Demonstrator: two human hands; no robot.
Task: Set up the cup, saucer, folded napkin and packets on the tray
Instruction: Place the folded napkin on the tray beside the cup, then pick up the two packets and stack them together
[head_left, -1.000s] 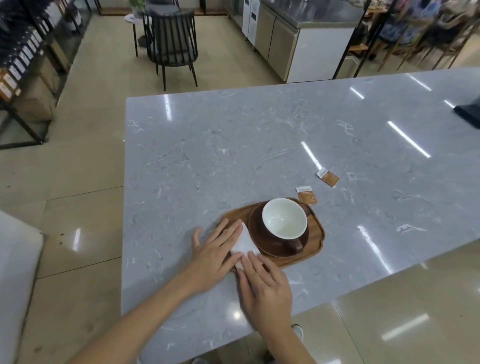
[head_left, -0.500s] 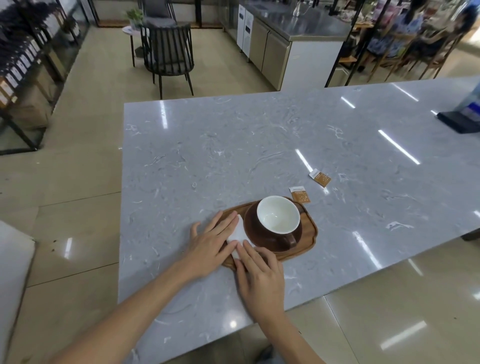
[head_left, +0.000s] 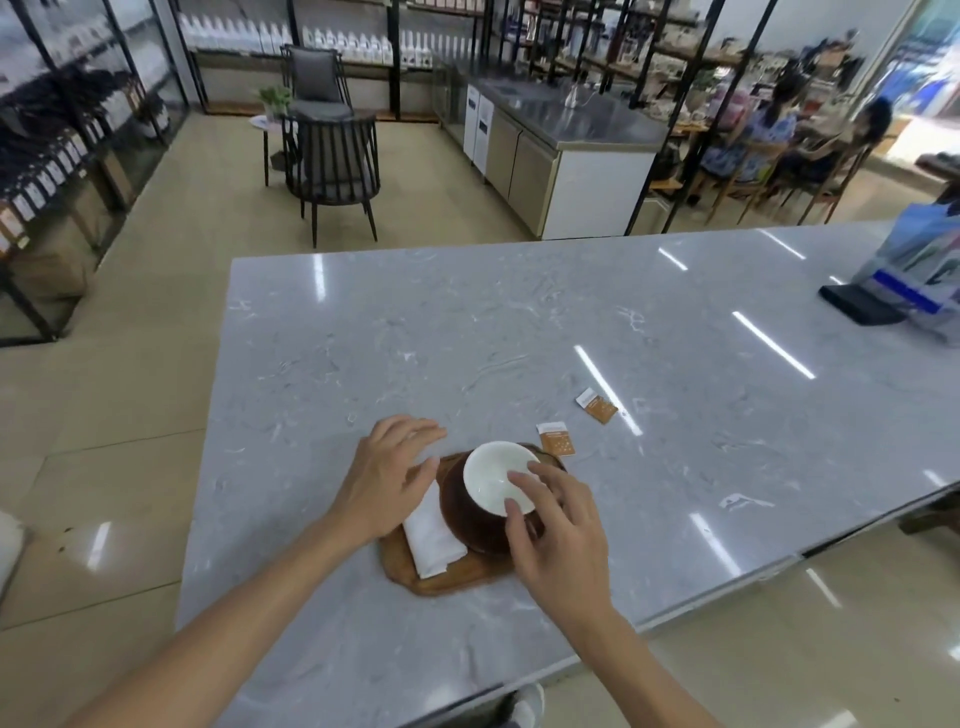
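Note:
A wooden tray (head_left: 457, 577) lies near the front edge of the grey marble table. On it a brown cup with a white inside (head_left: 493, 475) stands on a brown saucer (head_left: 467, 525), with a folded white napkin (head_left: 434, 535) to their left. Two brown-and-white packets lie on the table beyond the tray, one close to it (head_left: 556, 439) and one farther right (head_left: 596, 406). My left hand (head_left: 389, 470) hovers with relaxed fingers over the tray's far left end, holding nothing. My right hand (head_left: 558, 525) is in front of the cup with spread fingers, covering the handle side; any contact is unclear.
The marble table (head_left: 519, 338) stretches far back and right. A blue bag (head_left: 919, 270) and a dark flat object (head_left: 862, 304) sit at its far right. Chairs, a steel counter and seated people are beyond the table.
Both hands have lifted off the napkin, which now lies uncovered on the tray. The left hand moved up and back, the right hand moved right over the cup. The camera tilted upward.

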